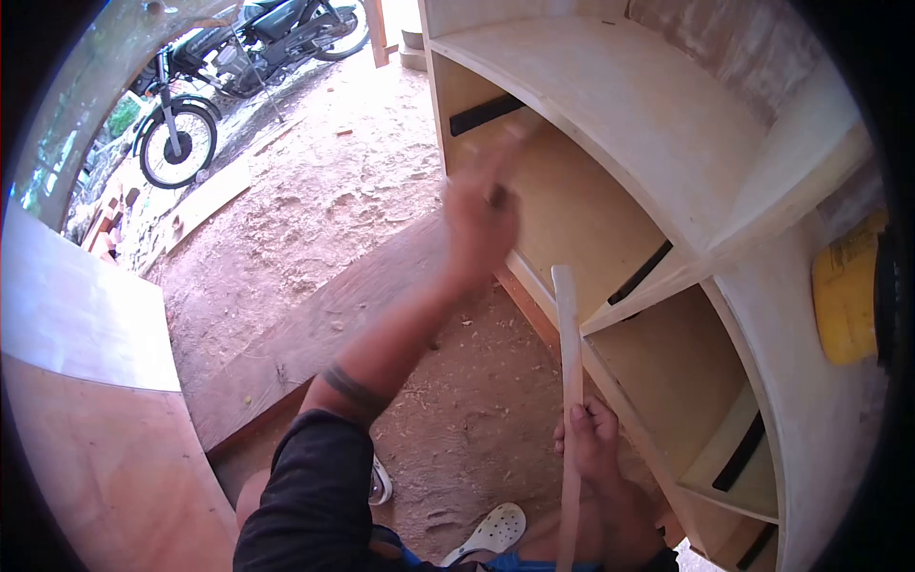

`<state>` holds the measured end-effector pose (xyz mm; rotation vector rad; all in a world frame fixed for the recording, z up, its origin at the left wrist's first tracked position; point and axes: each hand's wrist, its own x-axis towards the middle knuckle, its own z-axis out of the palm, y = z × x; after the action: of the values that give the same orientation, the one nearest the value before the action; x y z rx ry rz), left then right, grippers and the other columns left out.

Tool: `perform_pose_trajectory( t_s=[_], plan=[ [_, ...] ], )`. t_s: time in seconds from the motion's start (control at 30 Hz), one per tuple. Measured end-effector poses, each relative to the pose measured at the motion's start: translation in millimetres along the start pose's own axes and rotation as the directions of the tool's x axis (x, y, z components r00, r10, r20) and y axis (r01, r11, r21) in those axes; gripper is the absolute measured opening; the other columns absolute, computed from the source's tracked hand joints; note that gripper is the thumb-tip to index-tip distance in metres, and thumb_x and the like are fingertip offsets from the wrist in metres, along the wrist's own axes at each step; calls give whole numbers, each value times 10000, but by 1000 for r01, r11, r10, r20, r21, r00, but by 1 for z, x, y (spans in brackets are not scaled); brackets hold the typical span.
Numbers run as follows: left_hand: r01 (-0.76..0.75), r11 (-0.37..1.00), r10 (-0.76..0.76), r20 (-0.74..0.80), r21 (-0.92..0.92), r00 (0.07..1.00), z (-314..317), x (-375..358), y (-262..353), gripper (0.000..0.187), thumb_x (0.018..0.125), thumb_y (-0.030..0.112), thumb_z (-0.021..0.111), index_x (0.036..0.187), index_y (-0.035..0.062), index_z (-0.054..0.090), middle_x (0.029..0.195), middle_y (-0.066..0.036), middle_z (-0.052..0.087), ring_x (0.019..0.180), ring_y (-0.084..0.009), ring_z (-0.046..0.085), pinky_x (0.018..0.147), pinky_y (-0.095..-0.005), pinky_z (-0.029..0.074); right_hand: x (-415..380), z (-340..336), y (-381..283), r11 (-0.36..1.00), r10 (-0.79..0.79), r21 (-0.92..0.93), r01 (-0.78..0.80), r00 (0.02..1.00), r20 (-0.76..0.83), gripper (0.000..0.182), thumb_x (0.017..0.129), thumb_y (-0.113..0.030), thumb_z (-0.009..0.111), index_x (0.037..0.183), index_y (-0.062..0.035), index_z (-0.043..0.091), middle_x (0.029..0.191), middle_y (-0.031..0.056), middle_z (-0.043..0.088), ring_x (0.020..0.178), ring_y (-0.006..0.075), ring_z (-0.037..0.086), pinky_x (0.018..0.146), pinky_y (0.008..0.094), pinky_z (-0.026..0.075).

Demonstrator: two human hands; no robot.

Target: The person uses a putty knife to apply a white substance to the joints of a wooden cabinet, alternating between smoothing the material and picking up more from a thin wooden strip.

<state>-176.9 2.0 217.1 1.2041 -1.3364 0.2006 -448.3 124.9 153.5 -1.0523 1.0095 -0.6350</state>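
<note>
My left hand (484, 227) is raised in front of the upper opening of a pale wooden cabinet (581, 205). Motion smears its fingers, so I cannot make out whether they hold anything. Lower and to the right, my right hand (593, 437) is closed around a long, thin wooden strip (570, 343). The strip stands nearly upright in view, its top end in front of the cabinet's front edge. Inside the cabinet's upper opening are a black bar (486, 113) on the far side and another black bar (640, 273) on the near side.
A yellow container (846, 291) with a black lid is at the right, on the cabinet. A wooden plank (324, 319) lies across the dirt ground. Curved panels (95, 419) stand at the left. A motorcycle (248, 67) is parked behind. My shoe (496, 530) shows below.
</note>
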Motion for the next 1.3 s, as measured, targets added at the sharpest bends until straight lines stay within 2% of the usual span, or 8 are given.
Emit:
perform_pose_trajectory(
  t_s=[0.13,0.23,0.37,0.6,0.77,0.93,1.1,1.3],
  plan=[
    [404,856,-419,25,-321,908,-21,64,-56,465,756,-49,463,1201,33,570,871,-103,645,747,-107,558,686,-238,457,-4,-2,3,999,-31,-19,31,999,16,239,952,-230,455,831,-27,495,637,71,568,498,100,532,461,233,449],
    [391,897,-385,71,-208,920,-15,74,-54,462,751,-44,464,1193,25,576,741,-65,607,686,-99,520,658,-237,450,-7,-2,-3,1000,-1,-27,1,1000,-17,236,951,-227,452,832,-28,495,630,68,566,499,96,528,456,233,443],
    [147,978,-151,-20,-147,988,6,48,-20,440,749,-40,482,1174,11,582,814,-82,625,739,-92,550,668,-225,441,-6,-2,-2,999,-36,-37,36,999,-11,250,946,-253,456,848,-27,499,621,60,557,491,94,521,448,234,440],
    [77,993,-78,-7,-93,997,18,22,35,484,675,-102,480,1139,-15,588,1020,-169,617,897,-238,610,785,-290,469,-3,2,-2,999,1,-44,-2,1000,-30,229,953,-225,435,820,-45,486,615,48,548,491,86,510,445,235,434],
    [144,955,-70,273,-261,960,2,-5,72,566,645,-120,450,1196,-14,527,1120,-212,548,1020,-371,546,912,-409,417,0,6,-3,999,34,-14,-34,999,-34,220,953,-223,441,839,-44,496,625,48,549,503,93,513,459,240,432],
    [-22,970,16,25,241,1000,-16,24,32,597,635,-148,441,1204,6,536,1128,-199,569,1015,-362,567,888,-391,449,-2,3,-1,1000,20,8,-20,1000,-3,225,953,-229,447,848,-37,499,639,54,556,519,97,519,476,238,435],
    [-319,824,204,281,468,938,7,43,22,516,675,-45,540,1186,23,535,1189,-180,525,1110,-367,480,979,-489,331,-1,-3,3,1000,-25,-9,25,1000,-10,254,939,-293,471,884,-47,509,625,42,542,478,100,508,443,246,450],
    [-386,912,336,289,141,897,0,46,75,476,680,-130,481,1124,8,582,1157,-184,567,1078,-358,528,950,-409,418,6,0,1,999,-33,16,32,999,30,222,949,-241,451,874,-39,505,629,51,551,497,91,515,455,241,442]
  ],
)
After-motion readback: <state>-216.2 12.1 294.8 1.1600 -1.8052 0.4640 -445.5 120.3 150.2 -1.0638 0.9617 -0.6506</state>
